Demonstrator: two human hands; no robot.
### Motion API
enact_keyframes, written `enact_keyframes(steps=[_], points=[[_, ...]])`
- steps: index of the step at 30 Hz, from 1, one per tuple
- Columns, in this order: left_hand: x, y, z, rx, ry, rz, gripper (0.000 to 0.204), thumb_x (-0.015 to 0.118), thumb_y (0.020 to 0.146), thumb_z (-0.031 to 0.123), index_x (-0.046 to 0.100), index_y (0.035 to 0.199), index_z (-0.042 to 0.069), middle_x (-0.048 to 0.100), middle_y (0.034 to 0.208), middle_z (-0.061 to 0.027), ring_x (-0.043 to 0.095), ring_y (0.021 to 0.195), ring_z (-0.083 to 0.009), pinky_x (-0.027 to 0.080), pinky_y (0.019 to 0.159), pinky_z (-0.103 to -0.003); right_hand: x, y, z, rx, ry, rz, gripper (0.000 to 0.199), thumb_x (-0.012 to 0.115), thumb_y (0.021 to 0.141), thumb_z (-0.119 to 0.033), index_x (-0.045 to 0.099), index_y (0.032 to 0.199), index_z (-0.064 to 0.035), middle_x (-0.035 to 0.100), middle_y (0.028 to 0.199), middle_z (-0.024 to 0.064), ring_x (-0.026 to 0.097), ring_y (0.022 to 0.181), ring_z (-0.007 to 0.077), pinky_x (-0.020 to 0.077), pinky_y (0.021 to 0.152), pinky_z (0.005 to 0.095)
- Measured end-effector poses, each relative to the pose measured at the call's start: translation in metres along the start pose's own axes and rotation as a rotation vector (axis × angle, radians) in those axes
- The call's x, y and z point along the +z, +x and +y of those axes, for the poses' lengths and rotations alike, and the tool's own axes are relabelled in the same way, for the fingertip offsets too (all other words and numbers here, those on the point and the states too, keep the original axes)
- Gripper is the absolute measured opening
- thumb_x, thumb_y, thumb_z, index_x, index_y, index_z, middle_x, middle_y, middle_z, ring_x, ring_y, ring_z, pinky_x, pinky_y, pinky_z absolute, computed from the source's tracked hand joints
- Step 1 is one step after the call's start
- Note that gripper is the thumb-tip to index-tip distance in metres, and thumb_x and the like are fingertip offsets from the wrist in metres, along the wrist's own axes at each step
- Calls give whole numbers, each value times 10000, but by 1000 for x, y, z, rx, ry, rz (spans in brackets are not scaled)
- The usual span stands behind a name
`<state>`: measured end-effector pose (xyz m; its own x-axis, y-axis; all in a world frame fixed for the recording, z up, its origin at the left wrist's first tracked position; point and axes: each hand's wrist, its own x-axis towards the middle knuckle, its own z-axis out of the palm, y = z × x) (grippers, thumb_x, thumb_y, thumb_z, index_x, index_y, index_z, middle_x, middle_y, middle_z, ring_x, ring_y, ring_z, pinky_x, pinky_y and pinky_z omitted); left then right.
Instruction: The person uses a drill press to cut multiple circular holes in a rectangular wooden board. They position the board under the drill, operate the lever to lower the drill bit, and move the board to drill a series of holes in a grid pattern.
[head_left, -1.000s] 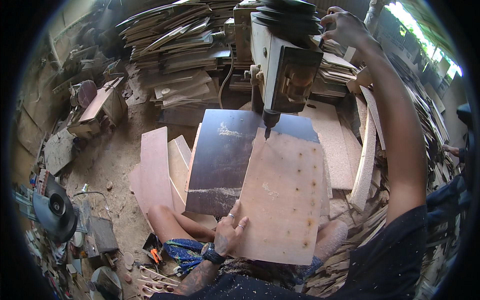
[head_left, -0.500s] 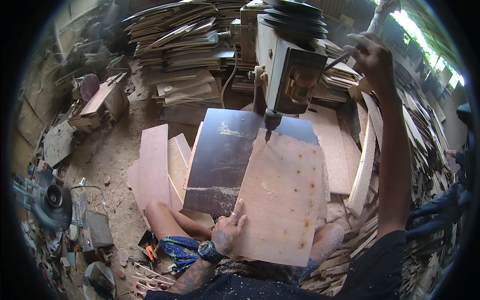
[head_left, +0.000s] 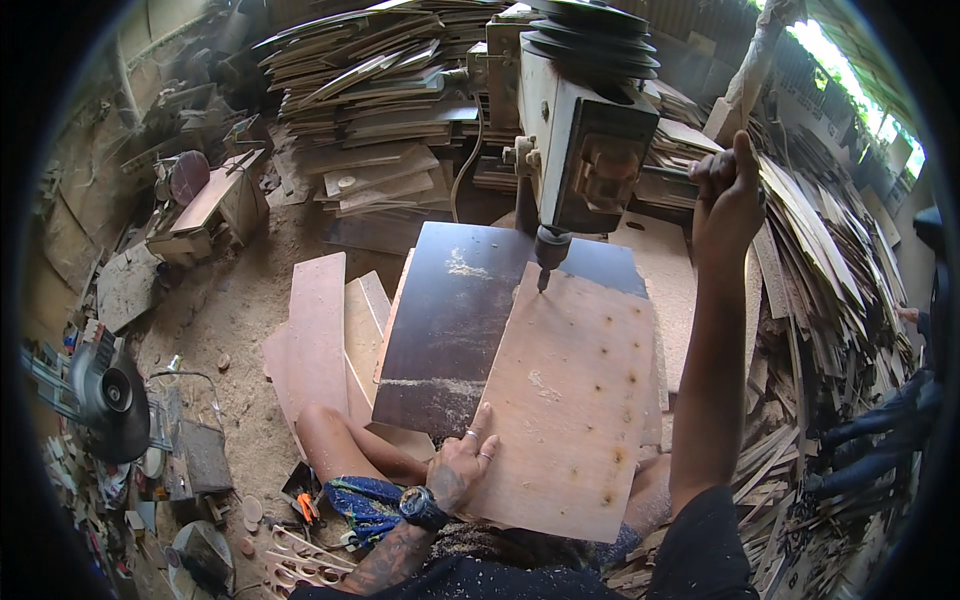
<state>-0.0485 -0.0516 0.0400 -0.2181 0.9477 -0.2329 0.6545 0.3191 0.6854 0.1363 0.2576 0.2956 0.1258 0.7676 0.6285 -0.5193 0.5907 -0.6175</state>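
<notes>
Plywood panel: a pale plywood panel (head_left: 575,400) is laid flat and slightly askew under the drill press, its near end reaching toward the person's lap; small drilled holes are seen along its right side; it is overlapped onto a darker board.
Dark board: a dark brown board (head_left: 450,320) is lying beneath and to the left of the panel; pale scuffs are seen on its face.
Drill bit: the drill bit (head_left: 543,278) is pointed down at the panel's far left corner; whether contact is made cannot be told.
Left hand: the left hand (head_left: 462,468) is pressed flat on the panel's near left edge, fingers spread apart and nothing gripped; rings are worn on two fingers, and a dark wristwatch (head_left: 422,507) on the wrist.
Right hand: the right hand (head_left: 728,195) is raised beside the machine and closed in a fist around a feed handle, which is mostly hidden by the fingers.
Drill press: the grey drill press (head_left: 580,150) is stood behind the boards, with stepped black pulleys on top.
Surroundings: loose planks (head_left: 320,330) are laid on the sawdust floor at left; stacks of cut boards (head_left: 370,120) are piled behind; an angle grinder (head_left: 105,395) is lying at far left.
</notes>
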Motion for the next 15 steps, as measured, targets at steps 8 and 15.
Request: enact_keyframes(steps=[8,15], points=[[1,0,-1,21,-28,12,630,498,1056,417,306,1615,199,670,999,-352,665,917,-537,518,838,-579,-14,-37,9,-80,11,11,478,576,1073,-230,407,638,-124,310,582,-9,357,541,138,471,749,382],[0,1,-2,-12,-6,1,627,495,1056,433,311,1615,217,667,903,-362,665,914,-539,515,833,-576,-30,-51,17,-91,49,-16,461,517,1094,-202,406,659,-100,349,603,17,431,599,171,497,867,423]])
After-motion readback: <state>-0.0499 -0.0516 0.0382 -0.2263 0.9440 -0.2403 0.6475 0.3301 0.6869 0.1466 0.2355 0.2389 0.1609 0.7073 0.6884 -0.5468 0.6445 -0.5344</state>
